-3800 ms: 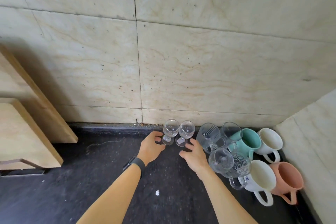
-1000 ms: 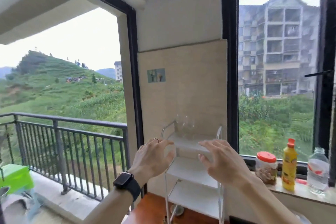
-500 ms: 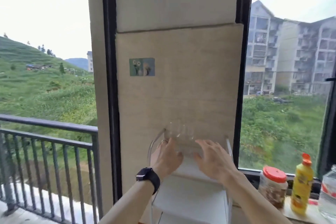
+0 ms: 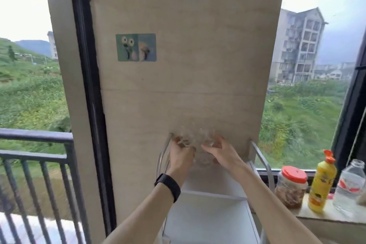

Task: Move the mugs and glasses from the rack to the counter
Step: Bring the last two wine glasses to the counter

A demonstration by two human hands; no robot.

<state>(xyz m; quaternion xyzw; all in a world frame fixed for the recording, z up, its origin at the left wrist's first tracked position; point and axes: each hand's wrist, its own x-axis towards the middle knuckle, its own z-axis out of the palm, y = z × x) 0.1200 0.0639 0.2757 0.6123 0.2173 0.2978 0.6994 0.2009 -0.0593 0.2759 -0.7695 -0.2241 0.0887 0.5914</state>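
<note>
From the head view, both hands reach to the top shelf of the white rack [image 4: 208, 182]. The left hand [image 4: 181, 154] and right hand [image 4: 220, 151] curl around blurred clear glasses [image 4: 195, 137] at the rack's back edge; whether either grips cannot be told.

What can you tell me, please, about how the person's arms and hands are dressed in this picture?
Both forearms are bare, with no sleeves in view. The left wrist carries a black band, wide and smooth like a smartwatch or fitness tracker. The left hand and the right hand wear no gloves; motion blur hides whether any ring is worn.
</note>
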